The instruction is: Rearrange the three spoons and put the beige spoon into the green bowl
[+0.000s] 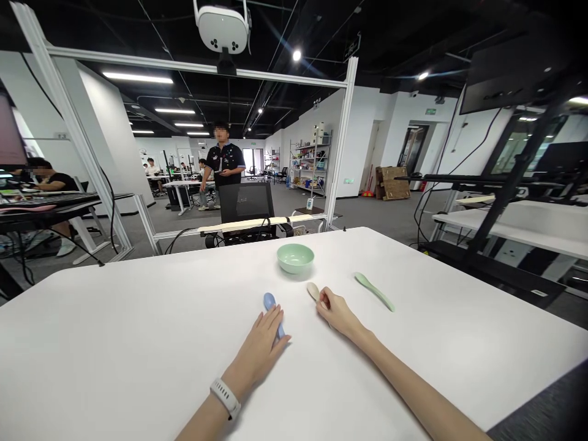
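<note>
Well, the white table [114, 343] stands in a wide office with a grey floor [404, 229] and a dark ceiling [285, 37], and a metal frame [197, 70] rises beyond it, with a person [223, 162] standing farther back. On the table, a blue spoon [269, 301] lies with its bowl pointing away and a little left, and its long axis slants under the left hand [260, 349], whose fingers lie flat and are not clenched. The right hand [337, 313] rests on the handle of a beige spoon [313, 291], which points the same way. I cannot tell if either hand really grips its spoon. A green spoon [373, 291] lies just right of the right hand, slanted alike, and a pale green bowl [295, 258] stands beyond them.
</note>
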A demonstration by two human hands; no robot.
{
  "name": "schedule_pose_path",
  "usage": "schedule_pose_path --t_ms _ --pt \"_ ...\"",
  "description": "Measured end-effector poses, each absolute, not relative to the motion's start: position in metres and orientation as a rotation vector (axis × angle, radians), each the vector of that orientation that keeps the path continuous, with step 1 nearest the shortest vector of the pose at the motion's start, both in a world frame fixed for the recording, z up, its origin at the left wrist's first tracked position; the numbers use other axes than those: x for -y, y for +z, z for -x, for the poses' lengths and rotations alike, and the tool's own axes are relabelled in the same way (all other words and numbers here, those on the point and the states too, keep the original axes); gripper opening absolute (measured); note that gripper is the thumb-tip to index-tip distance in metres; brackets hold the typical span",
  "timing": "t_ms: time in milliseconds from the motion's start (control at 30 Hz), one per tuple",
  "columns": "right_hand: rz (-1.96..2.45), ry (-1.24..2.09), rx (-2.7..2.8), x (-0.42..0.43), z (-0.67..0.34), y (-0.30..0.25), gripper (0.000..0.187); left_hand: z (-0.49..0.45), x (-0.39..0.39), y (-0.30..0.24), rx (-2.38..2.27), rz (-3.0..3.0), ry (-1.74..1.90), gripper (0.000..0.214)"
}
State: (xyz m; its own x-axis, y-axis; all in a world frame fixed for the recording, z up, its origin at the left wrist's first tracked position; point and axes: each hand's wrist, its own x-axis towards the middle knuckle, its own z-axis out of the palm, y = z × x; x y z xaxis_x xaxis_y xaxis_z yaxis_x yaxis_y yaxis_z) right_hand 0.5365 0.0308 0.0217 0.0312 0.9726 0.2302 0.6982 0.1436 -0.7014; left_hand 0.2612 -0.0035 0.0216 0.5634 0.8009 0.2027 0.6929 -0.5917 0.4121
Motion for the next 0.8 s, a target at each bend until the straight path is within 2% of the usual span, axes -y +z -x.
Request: schedule_pose_path --t_ms 800 --pt "1.608 0.525 1.729 -0.0339 -0.5398 0.0164 0.013 -0.2634 0.0092 0.0303 -1.255 -2.446 0.460 0.070"
